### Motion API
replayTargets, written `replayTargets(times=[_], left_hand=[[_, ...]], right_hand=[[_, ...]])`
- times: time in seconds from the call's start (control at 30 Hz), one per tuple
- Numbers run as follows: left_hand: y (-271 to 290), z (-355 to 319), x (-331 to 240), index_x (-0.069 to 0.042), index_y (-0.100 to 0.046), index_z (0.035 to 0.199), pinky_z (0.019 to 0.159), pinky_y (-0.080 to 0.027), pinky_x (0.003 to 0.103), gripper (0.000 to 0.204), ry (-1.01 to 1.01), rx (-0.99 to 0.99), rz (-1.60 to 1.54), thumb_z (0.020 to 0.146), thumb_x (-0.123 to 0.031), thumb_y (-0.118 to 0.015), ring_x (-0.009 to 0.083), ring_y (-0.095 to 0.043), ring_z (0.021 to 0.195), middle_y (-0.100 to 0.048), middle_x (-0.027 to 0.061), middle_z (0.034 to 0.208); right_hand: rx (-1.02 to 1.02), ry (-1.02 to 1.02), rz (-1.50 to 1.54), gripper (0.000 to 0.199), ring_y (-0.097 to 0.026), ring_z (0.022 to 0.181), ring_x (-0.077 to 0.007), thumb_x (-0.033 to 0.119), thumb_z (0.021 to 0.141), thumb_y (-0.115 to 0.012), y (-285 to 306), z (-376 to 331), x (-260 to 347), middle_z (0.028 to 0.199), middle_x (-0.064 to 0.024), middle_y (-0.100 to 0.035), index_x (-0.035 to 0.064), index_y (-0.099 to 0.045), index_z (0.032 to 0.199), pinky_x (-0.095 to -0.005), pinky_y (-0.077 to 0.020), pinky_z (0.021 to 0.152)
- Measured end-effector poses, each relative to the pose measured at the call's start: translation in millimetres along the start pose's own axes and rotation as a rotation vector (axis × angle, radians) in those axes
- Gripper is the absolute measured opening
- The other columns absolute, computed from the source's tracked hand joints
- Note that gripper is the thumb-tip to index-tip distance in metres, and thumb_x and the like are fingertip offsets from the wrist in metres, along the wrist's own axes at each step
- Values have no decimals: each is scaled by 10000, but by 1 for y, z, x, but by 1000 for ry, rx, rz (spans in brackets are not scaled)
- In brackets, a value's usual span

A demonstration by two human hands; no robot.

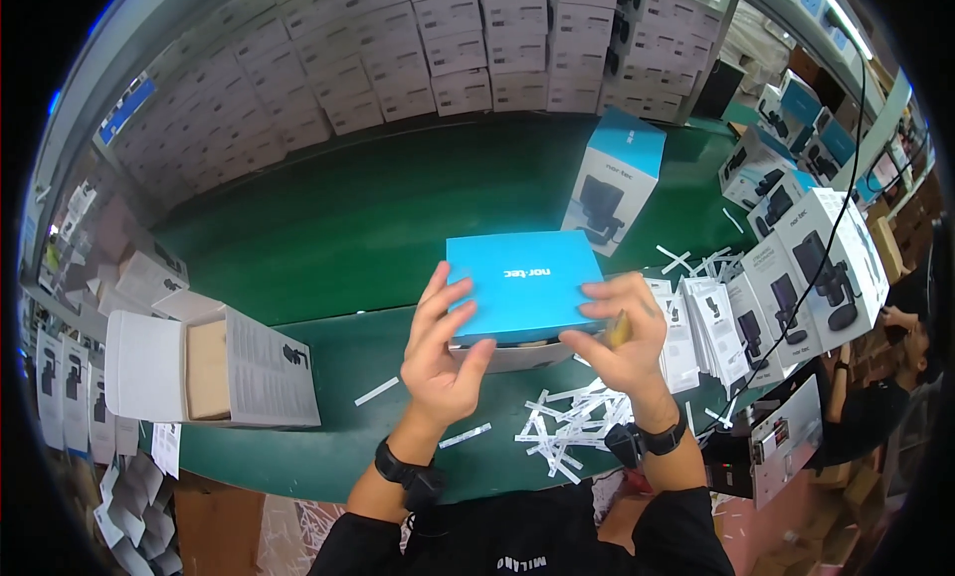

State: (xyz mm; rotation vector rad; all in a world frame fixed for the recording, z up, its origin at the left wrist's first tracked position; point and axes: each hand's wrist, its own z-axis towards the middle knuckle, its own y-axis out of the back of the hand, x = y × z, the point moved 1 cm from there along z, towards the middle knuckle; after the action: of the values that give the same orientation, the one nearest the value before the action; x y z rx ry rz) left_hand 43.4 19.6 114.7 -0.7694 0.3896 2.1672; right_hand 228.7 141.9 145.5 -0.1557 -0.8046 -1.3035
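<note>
In front of me stands a carton with a bright blue top [522, 295] and a pale side showing beneath its near edge. My left hand [443, 352] has its fingers bent over the left edge of the top, the thumb at the near left corner. At the opposite side, my right hand [629, 337] rests its fingers and thumb on the right edge. A small yellowish thing [619, 330] is tucked in the right palm; its kind is mostly hidden. The two hands hold the carton between them.
Loose white paper strips [572, 427] lie near my right forearm. An opened white carton [269, 367] with a brown insert stands left. Behind is an upright blue-and-white carton [612, 178]. Folded leaflets [711, 332] and cartons [836, 263] fill the right; stacked boxes [458, 49] line the back.
</note>
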Motion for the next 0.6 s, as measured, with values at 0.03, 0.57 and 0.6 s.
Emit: replayTargets(times=[0.03, 0.57, 0.6], left_hand=[[-1, -3, 3, 50, -615, 1117, 1094, -328, 522, 375, -6, -31, -23, 755, 14, -705, 444, -418, 1330, -562, 208, 1284], [-10, -1, 14, -132, -649, 949, 1014, -381, 661, 437, -259, 208, 336, 650, -350, -880, 347, -547, 1099, -600, 44, 1073], [-1, -3, 15, -122, -647, 912, 1013, -388, 649, 388, -262, 224, 363, 664, -315, -874, 351, -548, 1089, -602, 50, 1070]], right_hand=[[0, 28, 19, 281, -659, 862, -222, 39, 665, -829, -1, -3, -2, 994, -121, -655, 35, -672, 899, -288, -537, 699], [-62, 404, -153, 419, -718, 763, -228, 205, 727, -837, -8, -40, -34, 1067, -148, -702, 63, -640, 1068, -288, -560, 555], [-46, 354, -115, 384, -725, 793, -238, 207, 724, -838, -13, -33, -27, 1059, -143, -701, 65, -640, 1021, -291, -571, 577]])
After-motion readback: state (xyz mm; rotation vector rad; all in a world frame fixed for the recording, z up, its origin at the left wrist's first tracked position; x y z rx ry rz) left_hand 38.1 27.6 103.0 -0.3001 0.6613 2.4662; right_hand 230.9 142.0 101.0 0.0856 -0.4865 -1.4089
